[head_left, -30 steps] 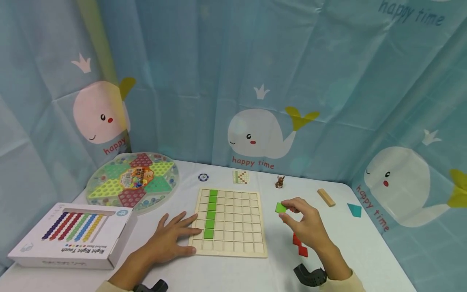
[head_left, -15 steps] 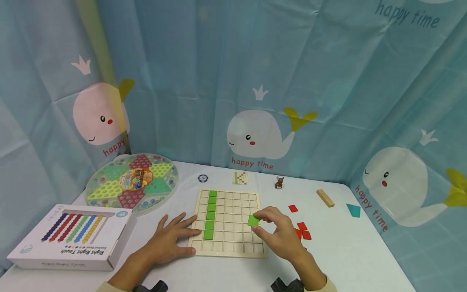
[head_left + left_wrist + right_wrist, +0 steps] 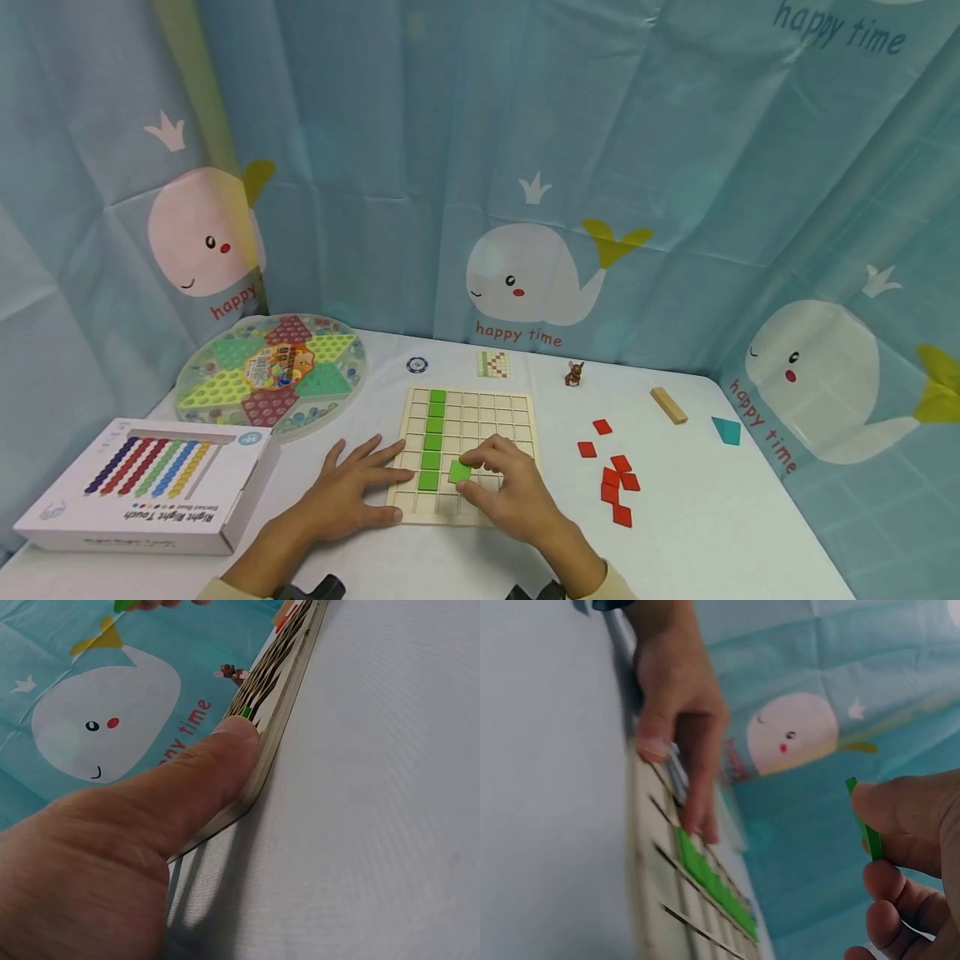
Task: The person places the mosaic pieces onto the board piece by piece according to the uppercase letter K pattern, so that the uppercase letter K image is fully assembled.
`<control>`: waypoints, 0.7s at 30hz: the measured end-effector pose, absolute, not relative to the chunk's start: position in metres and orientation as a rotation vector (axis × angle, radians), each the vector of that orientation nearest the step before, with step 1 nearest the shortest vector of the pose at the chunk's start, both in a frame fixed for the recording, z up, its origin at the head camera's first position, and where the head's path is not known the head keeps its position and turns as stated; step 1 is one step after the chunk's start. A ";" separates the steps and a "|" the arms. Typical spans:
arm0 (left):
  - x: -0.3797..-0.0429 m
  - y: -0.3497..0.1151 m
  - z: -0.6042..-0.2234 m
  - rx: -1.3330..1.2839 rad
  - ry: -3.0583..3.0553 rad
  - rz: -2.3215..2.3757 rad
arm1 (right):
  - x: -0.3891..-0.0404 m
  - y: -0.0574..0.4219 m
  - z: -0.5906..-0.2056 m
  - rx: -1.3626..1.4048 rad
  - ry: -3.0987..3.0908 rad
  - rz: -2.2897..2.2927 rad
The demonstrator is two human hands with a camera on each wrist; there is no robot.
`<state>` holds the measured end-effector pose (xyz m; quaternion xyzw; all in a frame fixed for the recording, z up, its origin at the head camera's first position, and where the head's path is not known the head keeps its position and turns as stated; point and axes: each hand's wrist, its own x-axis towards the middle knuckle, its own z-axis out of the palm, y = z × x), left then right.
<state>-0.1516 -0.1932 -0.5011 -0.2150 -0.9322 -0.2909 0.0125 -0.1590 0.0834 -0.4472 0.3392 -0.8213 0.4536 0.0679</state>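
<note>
A square wooden grid board [image 3: 498,408] lies on the table, with a column of several green tiles [image 3: 430,460] set into its left part. My right hand [image 3: 517,496] pinches a loose green tile [image 3: 459,472] between thumb and fingers, just right of the column's lower end. In the right wrist view this held tile [image 3: 868,832] shows edge-on, raised above the board. My left hand [image 3: 341,500] rests with spread fingers along the board's left edge. Its thumb [image 3: 199,776] presses on the near left corner in the left wrist view.
Several red tiles [image 3: 622,517] lie right of the board. Behind it are a poker chip [image 3: 417,365], a pattern card [image 3: 494,364] and a small animal figure [image 3: 574,374]. A wooden block [image 3: 669,406] and teal piece [image 3: 727,432] lie far right; a box [image 3: 217,533] and round game board [image 3: 273,408] stand left.
My right hand has carried the green tile leftward from beside the board to over its lower left part, uncovering the red tiles. The left hand has stayed in place.
</note>
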 end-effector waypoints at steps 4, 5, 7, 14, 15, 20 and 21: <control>-0.152 -0.193 -0.503 -0.673 -2.895 -0.908 | -0.160 0.070 -0.460 1.044 -2.524 1.346; -0.152 -0.193 -0.503 -0.674 -2.895 -0.906 | -0.161 0.067 -0.463 1.051 -2.538 1.333; -0.152 -0.192 -0.503 -0.678 -2.896 -0.905 | -0.162 0.063 -0.470 1.065 -2.557 1.297; -0.153 -0.194 -0.503 -0.698 -2.886 -0.870 | -0.163 0.054 -0.488 1.092 -2.600 1.169; -0.153 -0.194 -0.503 -0.701 -2.886 -0.875 | -0.163 0.053 -0.489 1.097 -2.602 1.150; -0.153 -0.194 -0.501 -0.703 -2.901 -0.897 | -0.162 0.053 -0.494 1.095 -2.624 1.085; -0.153 -0.194 -0.500 -0.701 -2.903 -0.899 | -0.162 0.053 -0.495 1.099 -2.627 1.069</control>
